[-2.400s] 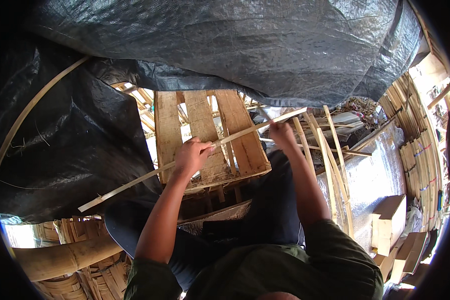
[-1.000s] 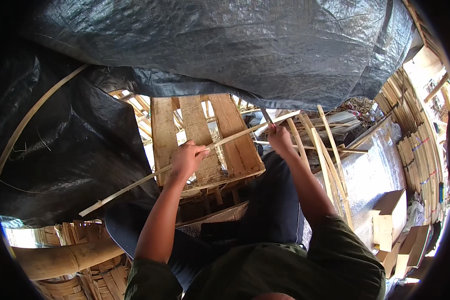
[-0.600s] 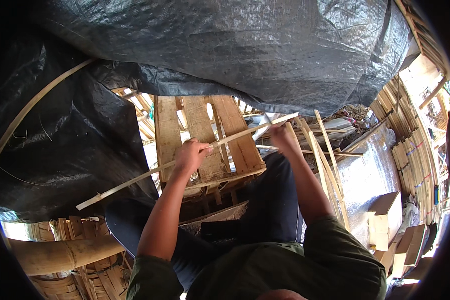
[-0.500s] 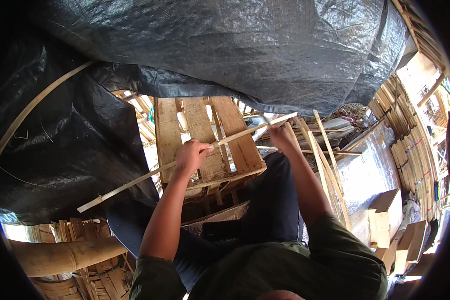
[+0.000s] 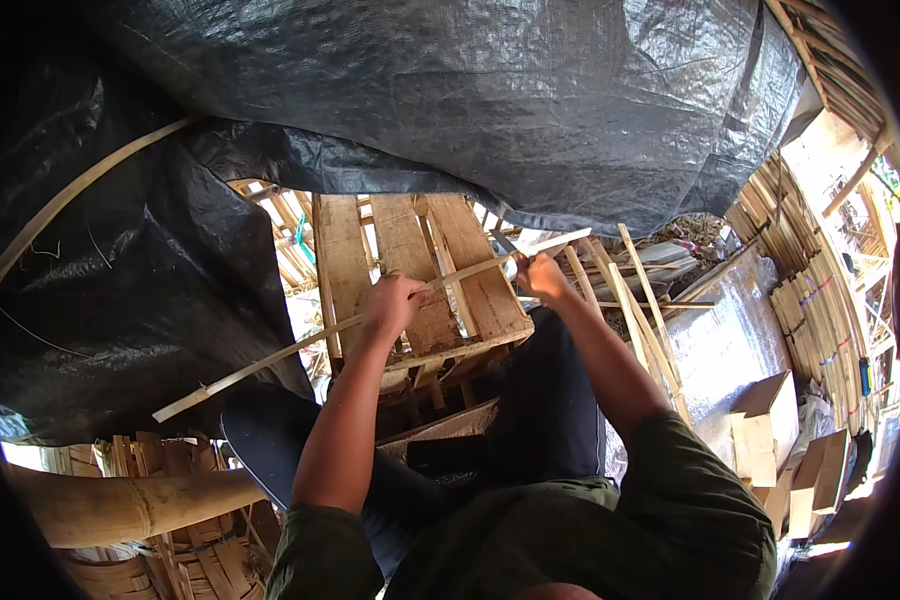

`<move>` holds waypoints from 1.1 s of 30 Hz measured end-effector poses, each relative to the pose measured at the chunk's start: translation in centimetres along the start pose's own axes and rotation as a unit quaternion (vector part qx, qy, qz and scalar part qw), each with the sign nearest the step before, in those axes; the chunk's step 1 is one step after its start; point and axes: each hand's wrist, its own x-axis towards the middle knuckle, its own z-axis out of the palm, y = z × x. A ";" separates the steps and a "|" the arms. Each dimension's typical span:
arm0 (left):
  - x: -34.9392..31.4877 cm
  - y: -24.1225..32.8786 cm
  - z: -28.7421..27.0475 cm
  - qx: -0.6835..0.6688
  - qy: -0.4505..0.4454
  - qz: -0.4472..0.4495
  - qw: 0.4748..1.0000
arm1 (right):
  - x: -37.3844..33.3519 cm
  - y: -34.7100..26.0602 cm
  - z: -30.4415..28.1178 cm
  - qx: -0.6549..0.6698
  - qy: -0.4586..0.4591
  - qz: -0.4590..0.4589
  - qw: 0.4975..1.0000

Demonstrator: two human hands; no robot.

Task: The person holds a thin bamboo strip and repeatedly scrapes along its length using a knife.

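A long, pale bamboo strip (image 5: 260, 367) slants across my lap, low at the left and higher at the right. My left hand (image 5: 394, 302) is closed around its middle, above a wooden slatted crate top (image 5: 402, 235). Near the strip's right end, my right hand (image 5: 543, 278) is closed on what looks like a knife (image 5: 503, 241), its grey blade pointing up and left against the strip. The handle is hidden in the fist.
Dark plastic sheeting (image 5: 450, 110) hangs ahead and at the left. Several loose bamboo strips (image 5: 650, 310) lean at my right, beside a silvery wrapped slab (image 5: 735, 320). Cardboard boxes (image 5: 760, 430) and bundled slats (image 5: 820, 310) stand farther right. A thick bamboo pole (image 5: 140, 505) lies at lower left.
My right hand has moved slightly left and down along the strip with the knife, whose blade shows more clearly now. My left hand still grips the strip in nearly the same place.
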 end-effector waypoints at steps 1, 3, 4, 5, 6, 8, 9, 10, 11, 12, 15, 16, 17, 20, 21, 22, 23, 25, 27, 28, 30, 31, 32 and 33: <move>-1.2 -1.3 -0.2 0.005 0.002 -0.019 1.000 | -0.8 -3.8 -0.7 -0.026 -0.053 0.043 0.997; -0.5 -0.3 0.1 -0.017 0.008 -0.007 1.000 | 0.3 0.0 -2.6 0.064 0.007 0.001 0.998; -0.4 -0.1 0.1 -0.019 0.009 -0.006 1.000 | 0.6 -0.1 -3.4 0.053 -0.012 0.043 0.998; -0.3 0.1 0.1 -0.020 0.006 -0.004 1.000 | 1.0 -0.2 -4.1 0.042 -0.029 0.086 0.995; -0.1 0.3 0.0 -0.021 0.003 -0.003 1.000 | 0.6 -0.4 -3.1 0.121 -0.089 0.065 0.987; -0.7 -0.9 -0.9 -0.029 -0.018 -0.047 0.998 | -3.5 -5.9 1.6 0.036 -0.100 -0.124 0.987; -1.3 -1.3 -1.2 -0.039 -0.044 -0.077 0.995 | -4.7 -9.6 1.2 0.013 -0.190 0.058 0.980; -1.6 -1.3 -1.2 -0.041 -0.045 -0.078 0.995 | -4.2 -10.0 0.7 -0.008 -0.191 0.076 0.979; -1.4 -1.4 -1.0 -0.062 -0.032 -0.072 0.995 | -3.3 -10.0 -0.1 -0.028 -0.189 0.095 0.977; -0.1 0.0 -0.3 -0.087 -0.025 -0.043 0.995 | 0.3 -4.2 -1.2 0.071 -0.169 0.113 0.977; 1.6 0.7 1.4 -0.068 -0.012 0.004 0.998 | 3.8 4.2 -1.4 -0.089 -0.056 0.028 0.994; 0.7 -0.8 0.8 -0.060 -0.006 -0.019 0.998 | 2.5 0.1 1.3 -0.033 -0.099 -0.019 0.994; -0.6 -2.4 0.1 -0.038 -0.014 -0.058 0.998 | -1.3 -6.2 3.7 0.022 -0.147 -0.062 0.987; -1.1 -2.3 -0.5 -0.042 -0.028 -0.068 0.996 | -3.7 -8.5 1.7 0.021 -0.134 -0.037 0.990; -0.4 -1.6 -0.3 -0.062 -0.030 -0.056 0.996 | -1.9 -5.9 0.7 0.046 -0.148 -0.101 0.983; 0.6 -0.5 0.1 -0.064 -0.035 -0.039 0.997 | 0.6 -3.4 -0.1 -0.189 -0.062 -0.097 0.975; 0.5 -0.5 0.5 -0.051 -0.026 -0.028 0.998 | 1.0 -2.4 0.0 -0.167 -0.033 -0.013 0.985; 0.7 -0.8 0.6 -0.041 -0.016 -0.015 0.999 | 0.3 -1.0 2.0 0.254 -0.125 -0.205 0.937; -1.0 -3.5 0.1 -0.024 -0.011 -0.040 0.999 | -4.3 -10.1 5.0 -0.014 -0.027 -0.049 0.998; -1.7 -4.0 -0.3 -0.024 -0.009 -0.050 0.998 | -6.0 -12.3 2.9 -0.009 -0.092 -0.034 0.995; -0.6 -2.3 -0.5 -0.065 -0.020 -0.046 0.997 | -3.3 -7.3 0.2 0.053 -0.111 -0.099 0.987; 0.6 -0.4 -0.1 -0.071 -0.026 -0.025 0.997 | -0.1 -3.0 -0.2 -0.270 -0.004 -0.201 0.942; 0.0 -0.4 -0.2 -0.066 -0.009 -0.021 0.998 | -0.2 -4.0 0.2 -0.204 -0.038 -0.079 0.975; -0.4 -0.5 -0.4 -0.062 0.007 -0.015 0.998 | -0.3 -5.0 0.7 -0.136 -0.073 0.047 0.987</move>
